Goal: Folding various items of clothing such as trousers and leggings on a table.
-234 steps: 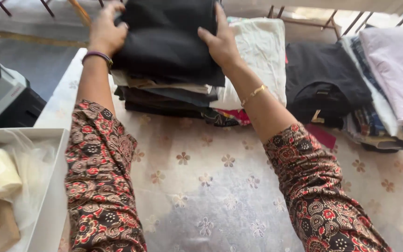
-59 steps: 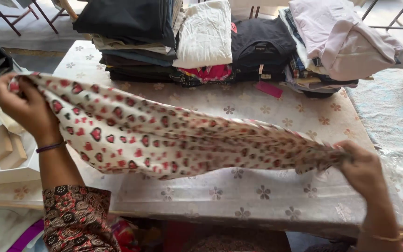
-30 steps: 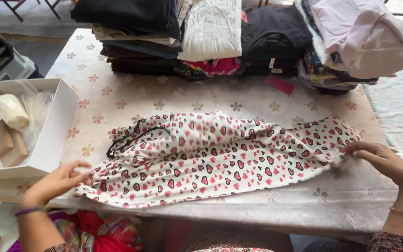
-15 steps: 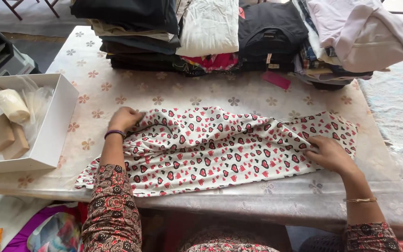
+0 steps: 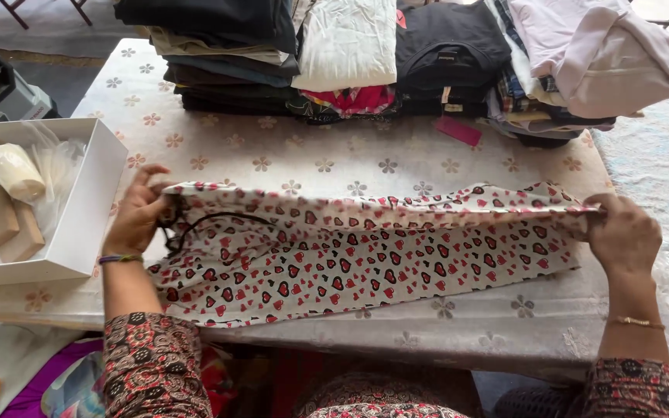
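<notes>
We grip the heart-print garment (image 5: 365,248) at both ends, left hand (image 5: 137,220) and right hand (image 5: 621,232) closed on it, folded once lengthwise; further folds remain, we judge.

flowered tablecloth (image 5: 334,159) on table, grey floor (image 5: 48,77) (top left), daylight

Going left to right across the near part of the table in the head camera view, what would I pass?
White box → left hand → heart-print garment → right hand.
</notes>
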